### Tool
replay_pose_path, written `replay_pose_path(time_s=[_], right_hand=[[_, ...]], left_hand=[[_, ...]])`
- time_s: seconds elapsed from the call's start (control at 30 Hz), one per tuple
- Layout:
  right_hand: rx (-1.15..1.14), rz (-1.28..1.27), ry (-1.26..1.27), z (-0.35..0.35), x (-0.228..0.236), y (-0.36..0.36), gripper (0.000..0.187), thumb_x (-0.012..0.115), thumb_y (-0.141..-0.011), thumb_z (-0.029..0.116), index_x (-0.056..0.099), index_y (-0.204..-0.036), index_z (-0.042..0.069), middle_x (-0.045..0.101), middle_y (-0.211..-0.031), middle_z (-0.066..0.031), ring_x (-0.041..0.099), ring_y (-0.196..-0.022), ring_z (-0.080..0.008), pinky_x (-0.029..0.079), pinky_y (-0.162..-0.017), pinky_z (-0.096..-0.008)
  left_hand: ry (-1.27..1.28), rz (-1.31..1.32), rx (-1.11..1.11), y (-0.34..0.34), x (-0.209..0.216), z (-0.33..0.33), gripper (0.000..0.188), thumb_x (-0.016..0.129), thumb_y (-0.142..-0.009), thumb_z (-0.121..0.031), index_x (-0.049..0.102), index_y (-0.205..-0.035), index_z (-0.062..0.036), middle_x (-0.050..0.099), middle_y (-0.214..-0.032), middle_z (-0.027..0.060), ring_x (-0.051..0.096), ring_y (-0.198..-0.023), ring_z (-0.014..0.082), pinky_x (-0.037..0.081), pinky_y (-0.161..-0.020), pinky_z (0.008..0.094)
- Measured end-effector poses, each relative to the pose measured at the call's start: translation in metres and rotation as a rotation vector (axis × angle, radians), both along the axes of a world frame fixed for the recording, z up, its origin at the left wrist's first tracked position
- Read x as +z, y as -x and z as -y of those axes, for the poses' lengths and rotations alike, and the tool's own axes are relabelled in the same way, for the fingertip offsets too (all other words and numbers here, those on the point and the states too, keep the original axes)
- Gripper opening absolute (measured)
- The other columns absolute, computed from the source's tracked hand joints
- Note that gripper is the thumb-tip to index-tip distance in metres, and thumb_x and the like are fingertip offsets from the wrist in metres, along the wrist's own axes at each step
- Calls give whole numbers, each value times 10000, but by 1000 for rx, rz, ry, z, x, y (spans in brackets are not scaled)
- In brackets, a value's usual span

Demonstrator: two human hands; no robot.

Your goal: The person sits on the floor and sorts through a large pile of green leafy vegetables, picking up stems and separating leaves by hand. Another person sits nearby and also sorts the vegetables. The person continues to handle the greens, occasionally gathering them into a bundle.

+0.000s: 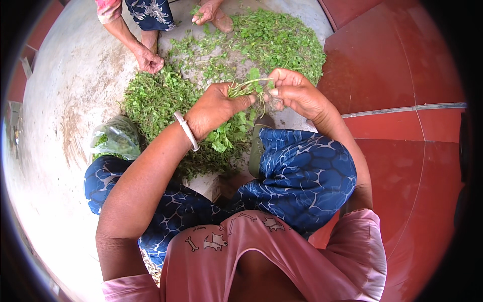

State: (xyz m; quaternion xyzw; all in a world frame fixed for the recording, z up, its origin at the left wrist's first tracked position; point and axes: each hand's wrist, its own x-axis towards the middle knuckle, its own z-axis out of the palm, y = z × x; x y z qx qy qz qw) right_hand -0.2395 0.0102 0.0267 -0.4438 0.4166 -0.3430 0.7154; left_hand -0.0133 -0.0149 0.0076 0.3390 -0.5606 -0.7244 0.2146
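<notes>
Left hand grips a leafy bunch above the greens pile on the floor; right hand pinches one stem. Stems look light, limp, easily bruised; best held low on the stalk.

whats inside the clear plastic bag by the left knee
The plastic bag holds green leaves like those in the pile of greens beside it. Glare and crumpled plastic hide how full it is and anything underneath.
</notes>
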Motion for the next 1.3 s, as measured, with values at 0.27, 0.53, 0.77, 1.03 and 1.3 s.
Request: replay_pose_path(time_s=[0.27,0.53,0.77,1.03,1.3], right_hand=[[2,64,-37,-2,-5,-7,130,572,-848,61,534,-971,46,631,-881,-58,579,-712,-88,470,-615,-213],[20,79,-82,-7,-12,-13,118,570,-856,61,525,-964,46,629,-873,-60,577,-684,-80,477,-608,-201],[-6,61,-63,-10,-17,-14,139,577,-868,94,528,-990,49,612,-872,-49,567,-708,-82,466,-622,-214],[32,-98,-84,-18,-9,-25,283,579,-894,146,487,-1141,43,604,-899,-52,560,-719,-78,455,-626,-222],[73,-241,66,-10,-27,-25,162,610,-880,153,566,-1002,57,585,-836,8,535,-662,-59,425,-574,-206]], left_hand=[[259,172,-21,-1,-1,-9,238,706,-807,-111,649,-1015,-9,650,-842,-11,519,-749,50,468,-711,239],[470,262,-12,-4,5,-17,217,697,-810,-144,649,-960,4,634,-712,34,513,-654,60,475,-633,258],[430,323,26,-10,0,-12,181,634,-855,-164,630,-924,3,564,-608,38,457,-565,77,434,-544,286],[472,440,-24,-9,11,-15,186,582,-828,-173,626,-897,-6,586,-654,213,592,-623,347,472,-631,409],[578,464,4,-5,2,-14,224,599,-789,-197,616,-876,8,574,-640,226,591,-637,372,473,-642,423]])
